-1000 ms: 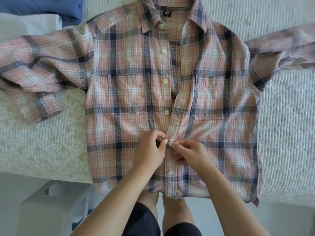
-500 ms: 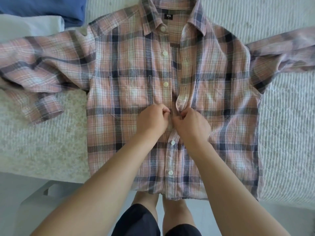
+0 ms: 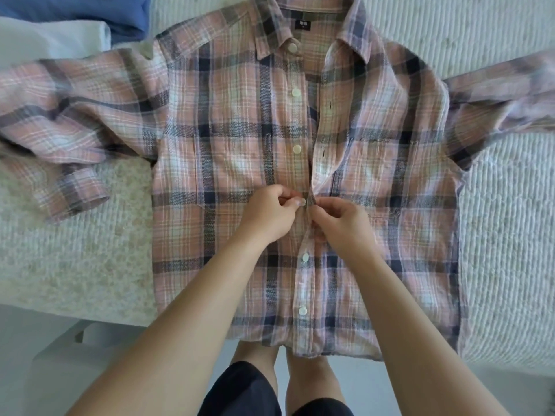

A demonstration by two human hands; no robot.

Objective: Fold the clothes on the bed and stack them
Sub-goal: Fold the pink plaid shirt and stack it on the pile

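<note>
A pink and navy plaid shirt (image 3: 228,163) lies front-up on the bed, collar at the far side, both sleeves spread out to the sides. Its two lowest buttons are fastened; the front gapes open above my hands. My left hand (image 3: 265,214) pinches the button side of the placket at a white button about mid-chest. My right hand (image 3: 342,225) pinches the buttonhole edge right against it. The two hands touch at the placket.
The bed cover (image 3: 507,235) is white and ribbed, with a beige speckled blanket (image 3: 75,256) under the left sleeve. Folded blue (image 3: 78,10) and white (image 3: 51,40) clothes lie at the far left. A white plastic bin (image 3: 60,370) stands on the floor by my legs.
Both hands moved up the placket from a lower button to the one at mid-chest. The lower button now sits fastened below them.
</note>
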